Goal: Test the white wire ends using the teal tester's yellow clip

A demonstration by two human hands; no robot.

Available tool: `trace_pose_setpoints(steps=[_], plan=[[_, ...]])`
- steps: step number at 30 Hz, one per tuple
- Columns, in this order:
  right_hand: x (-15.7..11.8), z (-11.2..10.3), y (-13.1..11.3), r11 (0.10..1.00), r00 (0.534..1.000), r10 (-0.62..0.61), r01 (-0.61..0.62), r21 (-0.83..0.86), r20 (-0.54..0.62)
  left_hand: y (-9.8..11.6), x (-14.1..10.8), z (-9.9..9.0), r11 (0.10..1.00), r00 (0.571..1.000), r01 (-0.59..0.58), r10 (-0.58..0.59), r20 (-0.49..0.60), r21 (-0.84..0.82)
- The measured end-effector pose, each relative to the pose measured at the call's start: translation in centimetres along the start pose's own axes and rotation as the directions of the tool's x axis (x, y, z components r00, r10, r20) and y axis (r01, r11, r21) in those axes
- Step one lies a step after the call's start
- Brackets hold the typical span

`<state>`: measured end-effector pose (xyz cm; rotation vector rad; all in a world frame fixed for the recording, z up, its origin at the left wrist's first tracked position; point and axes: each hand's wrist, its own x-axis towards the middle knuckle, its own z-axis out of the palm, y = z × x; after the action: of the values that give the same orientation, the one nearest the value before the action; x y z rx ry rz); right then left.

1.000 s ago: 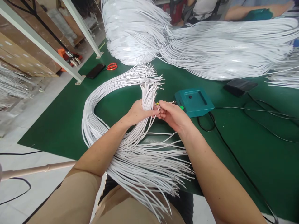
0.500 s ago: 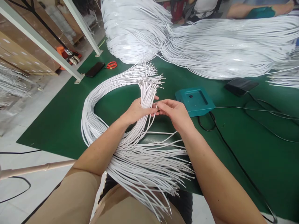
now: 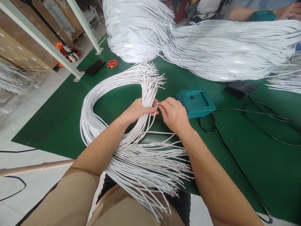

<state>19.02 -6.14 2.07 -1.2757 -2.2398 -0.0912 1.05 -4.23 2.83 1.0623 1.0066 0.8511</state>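
A bunch of white cables (image 3: 147, 95) stands up through the grip of my left hand (image 3: 137, 110), its thumb laid across the front. My right hand (image 3: 174, 114) is closed in a pinch at the end of one white cable (image 3: 155, 110), just right of the bunch. Small yellowish and dark strands show at that tip, partly hidden by the fingers. The rest of the looped cable bundle (image 3: 90, 110) curves left on the green table (image 3: 235, 157), with many loose ends (image 3: 164, 163) fanned out beneath my forearms.
A teal box-like device (image 3: 196, 110) with a black cord sits right of my hands. Beyond it lies a dark pedal-like object (image 3: 241, 88). Large white cable heaps (image 3: 221, 50) fill the back. Red-handled scissors (image 3: 112, 63) and a black phone (image 3: 95, 67) lie at left. A co-worker's arm (image 3: 242, 14) shows behind.
My right hand has rolled over so its back faces up more, still pinching at the cable tip. Thin coloured strands now show there. My left hand keeps its hold.
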Motion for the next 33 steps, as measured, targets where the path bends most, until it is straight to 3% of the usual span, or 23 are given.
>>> trace_pose_setpoints(steps=[3, 9, 19, 24, 26, 28, 30, 33], plan=[[0.4, 0.0, 1.2, 0.993, 0.999, 0.030, -0.026, -0.117, 0.031, -0.4, 0.6, -0.6, 0.998, 1.000, -0.008, 0.010, -0.025, 0.061], [1.5, 0.3, 2.8, 0.969, 0.970, 0.048, 0.013, -0.248, 0.238, -0.8, 1.2, -1.1, 0.977, 0.999, 0.001, 0.009, -0.049, 0.215], [2.6, 0.2, 2.9, 0.972, 0.966, 0.071, -0.011, -0.234, 0.250, -1.8, 2.2, -1.2, 0.968, 0.992, 0.026, 0.006, -0.126, 0.250], [2.5, 0.2, 2.8, 0.977, 0.968, 0.058, -0.004, -0.215, 0.243, -2.0, 2.4, -1.1, 0.962, 0.995, 0.016, 0.013, -0.104, 0.271], [2.1, 0.0, 2.9, 0.980, 0.979, 0.067, -0.028, -0.197, 0.191, -1.9, 2.3, -1.1, 0.954, 0.994, 0.014, 0.018, -0.105, 0.300], [1.4, -0.2, 3.2, 0.968, 0.989, 0.134, -0.118, -0.222, 0.058, -1.8, 2.2, -1.0, 0.952, 0.995, 0.009, 0.023, -0.099, 0.307], [0.7, -0.4, 3.6, 0.929, 0.967, 0.243, -0.255, -0.268, -0.080, -1.6, 2.1, -0.9, 0.952, 0.996, 0.008, 0.021, -0.091, 0.305], [-0.1, -0.3, 4.0, 0.887, 0.932, 0.341, -0.362, -0.289, -0.119, -1.5, 2.1, -1.1, 0.954, 0.995, 0.043, -0.014, -0.099, 0.296]])
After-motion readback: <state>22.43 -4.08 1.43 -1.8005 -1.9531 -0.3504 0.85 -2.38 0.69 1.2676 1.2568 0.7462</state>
